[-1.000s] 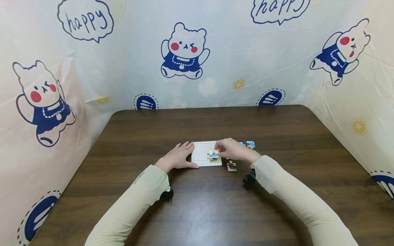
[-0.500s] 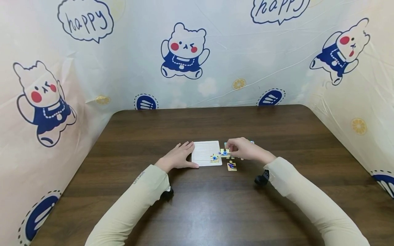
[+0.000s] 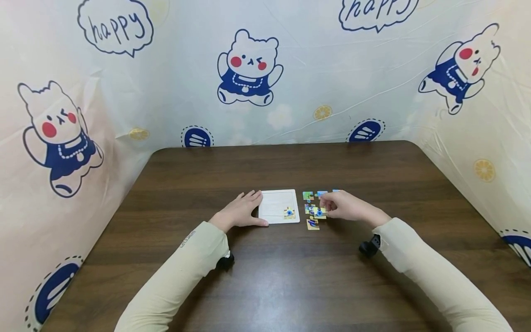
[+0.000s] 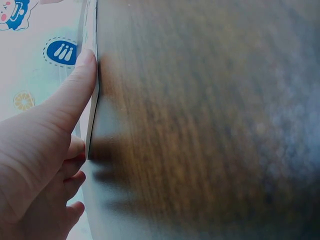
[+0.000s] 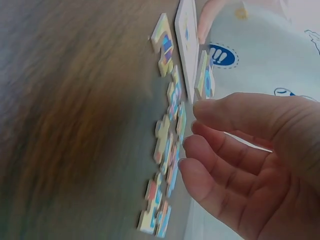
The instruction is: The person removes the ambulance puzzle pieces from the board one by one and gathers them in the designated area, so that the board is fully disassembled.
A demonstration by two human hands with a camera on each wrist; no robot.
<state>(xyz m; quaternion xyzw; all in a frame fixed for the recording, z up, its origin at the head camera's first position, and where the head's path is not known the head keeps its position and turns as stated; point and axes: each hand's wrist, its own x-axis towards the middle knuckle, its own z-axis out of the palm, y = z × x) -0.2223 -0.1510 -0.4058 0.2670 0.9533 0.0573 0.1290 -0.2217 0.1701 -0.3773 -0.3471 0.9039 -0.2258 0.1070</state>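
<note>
A white puzzle tray [image 3: 271, 201] lies on the table, with one yellow jigsaw piece with a blue spot [image 3: 289, 213] in its near right corner. My left hand [image 3: 240, 211] rests at the tray's left side, fingers spread on the edge and thumb along the near corner. In the left wrist view the straight thumb [image 4: 75, 90] touches the tray's rim. My right hand [image 3: 347, 206] pinches another yellow jigsaw piece [image 5: 204, 77] with a blue round mark between thumb and fingertips. It is held above the loose pieces right of the tray.
Several loose jigsaw pieces lie right of the tray, among them a green one [image 3: 308, 196], a blue one [image 3: 321, 194] and a near one [image 3: 313, 224]. More pieces are partly hidden behind my right hand. A printed cloth [image 3: 298, 87] hangs behind the brown table [image 3: 265, 272].
My right hand has moved right from over the tray, carrying the pinched jigsaw piece out above the loose pieces. The left hand and the tray have stayed put.
</note>
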